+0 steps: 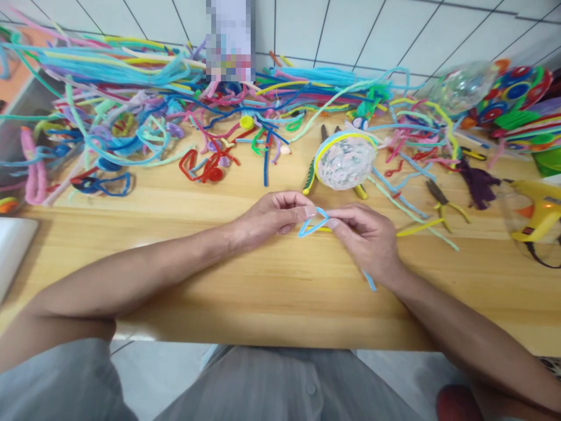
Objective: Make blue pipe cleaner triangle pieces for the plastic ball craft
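A light blue pipe cleaner (314,230), bent into a small angular loop, is held between my two hands over the wooden table. My left hand (280,216) pinches its left side between thumb and fingers. On the other side my right hand (366,234) grips it, fingers closed, and a blue tail sticks out below that palm. A yellow pipe cleaner (421,228) lies behind my right hand, with a yellow stretch also visible between the hands. Just beyond them sits a clear ball with a yellow and blue rim (346,162).
Piled coloured pipe cleaners (127,123) line the back of the wooden table (245,292). Pliers (442,202) and a yellow glue gun (539,210) lie at the right. A second clear ball (464,88) stands at the back right, and a white object (13,245) at the left edge.
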Motion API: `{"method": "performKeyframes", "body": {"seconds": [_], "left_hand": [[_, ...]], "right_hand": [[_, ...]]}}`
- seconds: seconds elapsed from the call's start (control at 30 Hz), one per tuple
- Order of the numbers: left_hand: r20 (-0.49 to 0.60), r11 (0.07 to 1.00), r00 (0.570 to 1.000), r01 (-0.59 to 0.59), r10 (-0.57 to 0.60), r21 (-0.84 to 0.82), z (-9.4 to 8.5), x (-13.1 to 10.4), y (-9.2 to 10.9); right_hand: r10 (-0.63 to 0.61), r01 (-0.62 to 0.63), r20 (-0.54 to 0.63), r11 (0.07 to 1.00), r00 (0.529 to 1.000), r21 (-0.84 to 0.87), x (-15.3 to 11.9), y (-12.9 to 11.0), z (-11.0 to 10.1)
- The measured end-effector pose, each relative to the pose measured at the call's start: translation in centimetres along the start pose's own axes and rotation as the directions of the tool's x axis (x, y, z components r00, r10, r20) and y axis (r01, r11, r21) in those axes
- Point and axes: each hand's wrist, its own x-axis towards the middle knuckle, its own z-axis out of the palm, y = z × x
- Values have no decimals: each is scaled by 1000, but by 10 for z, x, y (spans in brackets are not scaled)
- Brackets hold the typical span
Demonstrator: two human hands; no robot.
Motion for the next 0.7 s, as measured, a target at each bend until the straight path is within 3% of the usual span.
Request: {"method": "performKeyframes", "body": {"seconds": [0.23, 0.7], "left_hand": [[-4, 995, 1000, 9, -9, -99, 0, 1, 0], [-17, 998, 999, 44, -45, -50, 0, 2, 1]], "right_hand": [[53, -53, -12, 998, 999, 47, -1, 4, 2], [-214, 217, 53, 974, 975, -72, 5, 2, -3]]}}
